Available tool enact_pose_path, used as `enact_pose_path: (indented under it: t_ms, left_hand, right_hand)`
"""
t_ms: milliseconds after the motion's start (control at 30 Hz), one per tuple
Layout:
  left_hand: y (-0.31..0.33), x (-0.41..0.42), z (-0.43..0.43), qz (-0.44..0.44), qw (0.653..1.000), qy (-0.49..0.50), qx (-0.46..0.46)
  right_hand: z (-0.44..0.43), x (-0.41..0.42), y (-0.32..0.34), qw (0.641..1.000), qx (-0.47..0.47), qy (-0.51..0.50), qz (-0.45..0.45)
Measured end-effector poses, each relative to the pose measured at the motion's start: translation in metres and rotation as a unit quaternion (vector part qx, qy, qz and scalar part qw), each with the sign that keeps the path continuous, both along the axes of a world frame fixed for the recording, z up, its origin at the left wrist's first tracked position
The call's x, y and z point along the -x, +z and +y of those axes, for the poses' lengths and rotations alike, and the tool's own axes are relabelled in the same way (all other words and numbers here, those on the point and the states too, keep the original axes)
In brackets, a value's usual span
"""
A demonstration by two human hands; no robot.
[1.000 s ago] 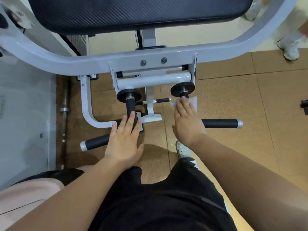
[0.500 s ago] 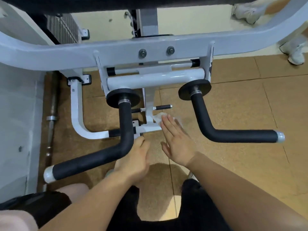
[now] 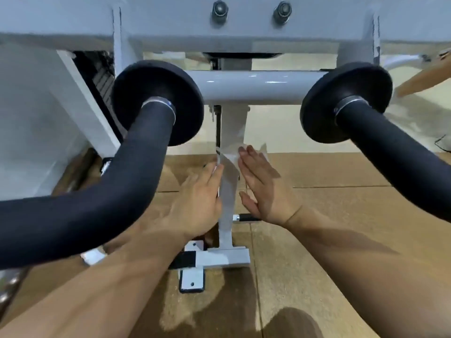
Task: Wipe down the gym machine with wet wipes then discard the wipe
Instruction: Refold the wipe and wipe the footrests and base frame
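Observation:
The gym machine has a grey upright post [image 3: 227,206] running down from a grey cross tube [image 3: 253,87] to a floor bracket [image 3: 219,258]. My right hand [image 3: 264,189] lies flat with straight fingers against the post's right side, pressing a thin white wet wipe [image 3: 230,154] onto it. My left hand [image 3: 197,198] rests flat on the post's left side, fingers straight, and touches the wipe's edge. Two black padded handles [image 3: 117,186] [image 3: 400,162] curve out from black discs on either side of my arms.
Brown rubber floor tiles [image 3: 317,240] lie below. A small black peg [image 3: 246,217] sticks out of the post by my right wrist. A white panel and weight stack [image 3: 97,93] stand at the left. The machine's grey frame beam [image 3: 244,23] crosses overhead.
The view has dropped lower and closer to the post. My right hand has moved up the post with the wipe, and my left hand has left the handle and come onto the post.

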State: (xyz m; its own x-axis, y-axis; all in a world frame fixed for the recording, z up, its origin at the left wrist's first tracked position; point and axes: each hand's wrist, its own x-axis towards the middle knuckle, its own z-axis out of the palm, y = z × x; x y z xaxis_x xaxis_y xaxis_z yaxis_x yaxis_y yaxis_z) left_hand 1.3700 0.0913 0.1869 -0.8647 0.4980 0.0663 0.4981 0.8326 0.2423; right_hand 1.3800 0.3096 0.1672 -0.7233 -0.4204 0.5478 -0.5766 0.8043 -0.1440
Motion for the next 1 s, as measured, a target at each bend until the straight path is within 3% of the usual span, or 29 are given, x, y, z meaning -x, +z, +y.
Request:
enact_pose_path:
  t_ms: [133, 233, 400, 533, 633, 733, 867, 1000]
  left_hand:
    - [-0.019, 0.015, 0.002, 0.075, 0.997, -0.001, -0.013]
    - [-0.032, 0.027, 0.008, 0.102, 0.994, -0.004, -0.041]
    - [-0.046, 0.037, 0.017, 0.091, 0.991, 0.008, -0.097]
    - [-0.052, 0.038, 0.012, 0.067, 0.988, -0.014, -0.135]
    - [-0.053, 0.038, 0.009, 0.034, 0.987, -0.029, -0.152]
    - [-0.056, 0.039, 0.01, 0.003, 0.984, -0.034, -0.176]
    - [-0.068, 0.035, 0.005, -0.031, 0.974, -0.034, -0.222]
    - [-0.084, 0.034, -0.003, -0.086, 0.975, -0.026, -0.201]
  right_hand:
    - [-0.001, 0.024, -0.003, 0.995, -0.04, 0.048, 0.075]
    - [0.004, 0.044, 0.006, 0.981, -0.123, 0.031, 0.149]
    - [0.016, 0.08, 0.027, 0.943, -0.266, -0.006, 0.202]
    - [0.018, 0.099, 0.068, 0.891, -0.367, 0.003, 0.266]
    - [0.019, 0.103, 0.09, 0.897, -0.342, -0.033, 0.279]
    - [0.014, 0.098, 0.066, 0.916, -0.294, -0.063, 0.266]
    - [0.022, 0.095, 0.021, 0.899, -0.364, 0.001, 0.245]
    - [0.026, 0.102, 0.057, 0.883, -0.387, 0.0, 0.267]
